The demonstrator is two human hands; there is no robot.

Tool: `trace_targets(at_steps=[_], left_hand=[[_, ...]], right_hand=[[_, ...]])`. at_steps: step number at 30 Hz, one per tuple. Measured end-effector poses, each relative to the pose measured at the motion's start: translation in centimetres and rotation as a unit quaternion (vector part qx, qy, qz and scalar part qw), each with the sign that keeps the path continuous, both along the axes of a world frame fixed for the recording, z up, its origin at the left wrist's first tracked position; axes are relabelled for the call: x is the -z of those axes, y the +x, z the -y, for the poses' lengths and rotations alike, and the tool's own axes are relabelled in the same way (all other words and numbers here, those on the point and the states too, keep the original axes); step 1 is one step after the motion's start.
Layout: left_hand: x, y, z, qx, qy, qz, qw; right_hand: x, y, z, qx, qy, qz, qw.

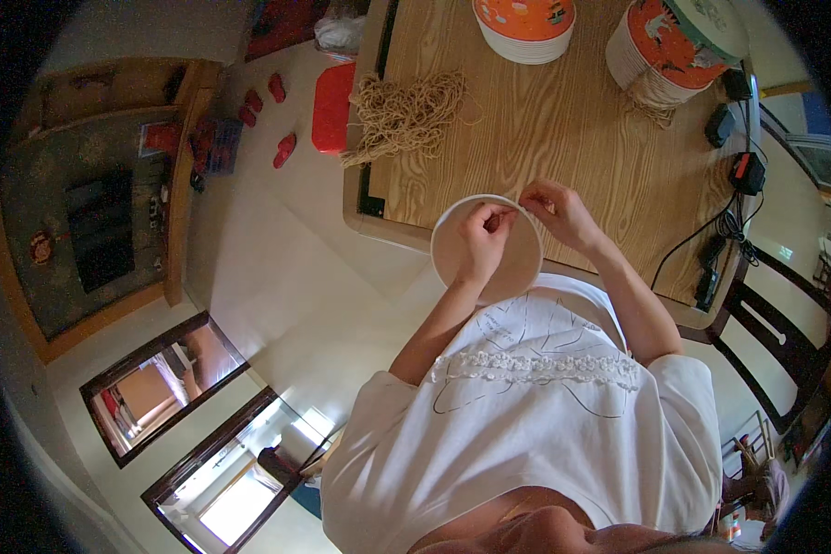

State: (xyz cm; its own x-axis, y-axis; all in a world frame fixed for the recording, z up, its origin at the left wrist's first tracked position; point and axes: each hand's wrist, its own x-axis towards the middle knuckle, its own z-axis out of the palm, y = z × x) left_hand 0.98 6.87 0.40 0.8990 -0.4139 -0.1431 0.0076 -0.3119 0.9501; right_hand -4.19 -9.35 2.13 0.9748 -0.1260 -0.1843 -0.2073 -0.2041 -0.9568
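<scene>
1. At the far left, red slippers (278,88) are scattered on the pale floor (277,222).
2. Just beside the left edge of the wood-grained bench (535,129), a red flat-topped object (332,109) is seen, partly hidden by the bench.
3. A loose tangle of tan twine (411,115) is spread near the bench's left edge, reaching over it in part.
4. A pale round tub (523,251) is located at the bench's near edge, in front of the white shirt (535,434), with its open mouth turned upward.
5. The left hand (483,238) is placed inside the tub, its fingers drawn narrow close to the right part of the rim.
6. A stack of orange-patterned tubs (524,23) is set at the bench's far side.
7. The right hand (561,214) is held at the rim from outside, thumb and finger brought together; whether anything thin is pinched by either hand cannot be told.
8. A second patterned stack (660,51), topped in pale green, is accompanied by twine at its near side.
9. Black cables (731,224) and adapters are gathered along the right edge.
</scene>
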Motion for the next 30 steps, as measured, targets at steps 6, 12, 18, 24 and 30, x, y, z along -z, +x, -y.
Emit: trace_targets(at_steps=[6, 12, 18, 24, 30], left_hand=[[-0.4, 0.0, 0.2, 0.007, 0.000, 0.016, 1.000], [-0.2, 0.0, -0.2, 0.026, 0.033, -0.002, 0.999], [-6.2, 0.7, 1.0, 0.091, 0.175, 0.294, 0.935], [-6.0, 4.3, 2.2, 0.182, 0.265, 0.308, 0.896], [-5.9, 4.7, 2.6, 0.184, 0.228, 0.251, 0.923]], right_hand=[[0.2, -0.1, -0.7, 0.062, 0.065, 0.028, 0.996], [0.5, -0.2, -0.5, 0.014, -0.007, -0.028, 0.999], [-0.3, 0.1, 0.1, 0.035, -0.053, -0.017, 0.998], [-1.3, 2.3, 0.7, 0.035, -0.173, 0.071, 0.982], [-2.0, 3.5, 2.7, -0.062, -0.190, 0.025, 0.979]])
